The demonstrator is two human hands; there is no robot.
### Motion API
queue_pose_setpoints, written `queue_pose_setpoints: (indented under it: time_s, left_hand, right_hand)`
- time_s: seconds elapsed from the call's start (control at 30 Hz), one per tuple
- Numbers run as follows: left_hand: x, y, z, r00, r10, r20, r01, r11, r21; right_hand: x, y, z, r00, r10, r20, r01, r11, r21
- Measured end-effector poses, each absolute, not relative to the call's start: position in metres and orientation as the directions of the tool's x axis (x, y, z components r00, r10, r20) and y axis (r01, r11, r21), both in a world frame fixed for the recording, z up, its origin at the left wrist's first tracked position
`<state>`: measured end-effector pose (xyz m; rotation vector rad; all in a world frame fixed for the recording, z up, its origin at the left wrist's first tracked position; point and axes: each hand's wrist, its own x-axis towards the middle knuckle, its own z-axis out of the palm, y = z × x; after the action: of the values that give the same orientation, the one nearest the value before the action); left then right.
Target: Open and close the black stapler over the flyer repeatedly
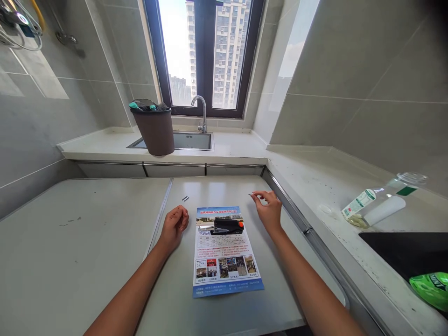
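My left hand [174, 227] rests on the white table in a loose fist, with nothing seen in it. Just beyond it lie two short strips of staples [185, 199]. My right hand [269, 207] is raised off to the right, thumb and forefinger pinched on a tiny thin piece [250, 195], too small to name. Between my hands a printed flyer [224, 284] lies flat, blue-edged, with text and photos. Across its upper part lies a black stapler [227, 226] with an orange-red tip, its metal part sticking out to the left. Neither hand touches flyer or stapler.
The white tabletop [87, 256] has a seam left of the flyer. Behind it, a brown bin [156, 133] stands by a sink [192, 141] with a tap [204, 114]. On the right counter [297, 177] are a tilted clear bottle [381, 198] and a green packet [430, 289].
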<state>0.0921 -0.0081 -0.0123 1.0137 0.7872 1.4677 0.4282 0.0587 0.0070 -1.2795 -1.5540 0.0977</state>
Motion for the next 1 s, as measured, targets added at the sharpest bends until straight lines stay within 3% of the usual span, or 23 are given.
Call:
queue_pose_setpoints:
  time_s: [0.23,0.53,0.63,0.77,0.83,0.93,1.0]
  left_hand:
    - [0.087,-0.004,-0.016,-0.052,0.990,0.128,-0.419,-0.138,0.897]
    - [0.086,0.000,-0.018,-0.076,0.990,0.115,-0.372,-0.135,0.918]
    - [0.086,0.000,-0.018,-0.101,0.989,0.111,-0.325,-0.138,0.935]
    - [0.086,0.002,-0.021,-0.167,0.978,0.125,-0.194,-0.157,0.968]
    - [0.086,0.004,-0.024,-0.208,0.969,0.134,-0.085,-0.154,0.984]
    - [0.085,0.008,-0.032,-0.260,0.953,0.154,0.115,-0.128,0.985]
    - [0.084,0.011,-0.038,-0.290,0.940,0.180,0.247,-0.108,0.963]
  right_hand:
    - [0.476,0.128,-0.048,0.186,0.872,0.452,0.783,0.147,-0.605]
    - [0.477,0.146,-0.063,0.137,0.912,0.386,0.806,0.123,-0.579]
    - [0.477,0.146,-0.065,0.190,0.911,0.367,0.758,0.101,-0.645]
    - [0.472,0.142,-0.071,0.371,0.892,0.259,0.551,0.013,-0.835]
    - [0.463,0.132,-0.076,0.399,0.888,0.230,0.505,-0.003,-0.863]
    - [0.442,0.107,-0.081,0.395,0.887,0.238,0.603,-0.055,-0.796]
    - [0.428,0.089,-0.080,0.320,0.888,0.332,0.732,-0.009,-0.681]
